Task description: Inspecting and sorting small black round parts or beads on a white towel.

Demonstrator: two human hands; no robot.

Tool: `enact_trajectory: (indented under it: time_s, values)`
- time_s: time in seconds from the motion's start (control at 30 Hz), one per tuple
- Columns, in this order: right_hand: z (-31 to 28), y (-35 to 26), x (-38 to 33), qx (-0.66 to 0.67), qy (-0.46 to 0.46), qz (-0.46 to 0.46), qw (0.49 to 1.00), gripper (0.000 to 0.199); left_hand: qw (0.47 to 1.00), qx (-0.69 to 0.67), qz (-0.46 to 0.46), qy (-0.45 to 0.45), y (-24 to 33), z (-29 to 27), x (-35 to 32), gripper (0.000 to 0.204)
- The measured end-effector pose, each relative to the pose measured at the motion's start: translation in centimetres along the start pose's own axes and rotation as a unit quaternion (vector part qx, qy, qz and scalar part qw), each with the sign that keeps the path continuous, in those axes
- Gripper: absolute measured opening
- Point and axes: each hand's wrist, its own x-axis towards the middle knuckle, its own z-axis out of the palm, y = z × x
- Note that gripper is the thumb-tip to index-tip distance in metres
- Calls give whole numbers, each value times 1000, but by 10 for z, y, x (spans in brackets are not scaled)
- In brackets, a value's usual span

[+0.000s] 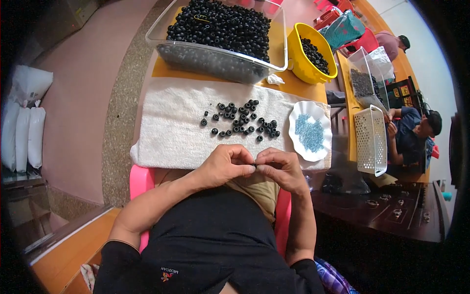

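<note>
Close to my body, just past the towel's near edge, my left hand (230, 160) and my right hand (282, 168) meet fingertip to fingertip. Both are closed in a pinch around something tiny and dark, mostly hidden by the fingers. Beyond them, a loose group of small round black pieces with holes (240, 120), like beads, lies scattered on a white towel (169, 122). To the right of these, a white scalloped plate (296, 128) holds a spread of tiny pale blue bits (311, 134).
A clear plastic bin (210, 61) full of black pieces stands behind the towel, with a yellow basin (296, 54) of more beside it. At another table on the right, a person (411, 132) works near a white perforated basket (370, 142). White sacks (29, 132) stand far left.
</note>
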Motion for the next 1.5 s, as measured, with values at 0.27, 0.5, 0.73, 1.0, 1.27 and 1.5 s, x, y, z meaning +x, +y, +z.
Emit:
enact_trajectory:
  time_s: [0.27, 0.5, 0.73, 1.0, 1.27, 1.5]
  values:
    - [5, 2, -1, -45, 36, -63, 996, 13, 1000, -25, -14, -5, 1, -1, 1, 14]
    - [6, -4, 0, -86, 39, -78, 992, 12, 999, -41, -29, -3, 2, -1, 1, 14]
    - [11, -2, 2, -148, 76, -131, 977, 16, 999, -29, -32, 12, 2, 0, 1, 13]
    - [34, -5, 2, -316, 216, -214, 899, 29, 997, -64, -4, 51, 3, 1, 2, 11]
    - [50, -4, 3, -365, 252, -251, 861, 41, 990, -106, -1, 90, 8, 5, 1, 12]
    - [57, 2, 8, -388, 302, -267, 829, 48, 986, -144, 3, 84, 7, 4, 1, 11]
